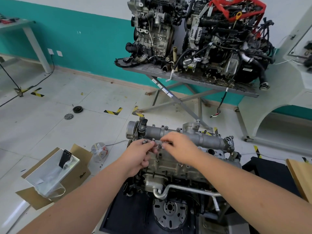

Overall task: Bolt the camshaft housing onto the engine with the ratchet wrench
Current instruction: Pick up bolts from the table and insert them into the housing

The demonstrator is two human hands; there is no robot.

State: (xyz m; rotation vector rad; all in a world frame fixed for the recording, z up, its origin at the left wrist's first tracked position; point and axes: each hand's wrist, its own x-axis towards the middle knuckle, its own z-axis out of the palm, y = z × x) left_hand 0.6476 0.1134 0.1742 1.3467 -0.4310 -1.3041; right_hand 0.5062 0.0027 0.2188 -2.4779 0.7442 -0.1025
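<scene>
The grey camshaft housing (200, 138) lies across the top of the engine (170, 168) in front of me. My left hand (140, 156) is curled around several bolts (146, 141), their heads sticking out above its fingers, over the housing's near left edge. My right hand (180, 147) reaches across to it, its fingertips pinching a bolt right beside the left hand's bolts. A sprocket (131, 131) sits at the housing's left end. No ratchet wrench is in view.
A cardboard box with a phone and plastic bag (55, 173) sits on the floor at the left, with a clear bag (99, 151) next to it. Two other engines stand on a metal table (194, 76) behind. A flywheel (170, 211) faces me below.
</scene>
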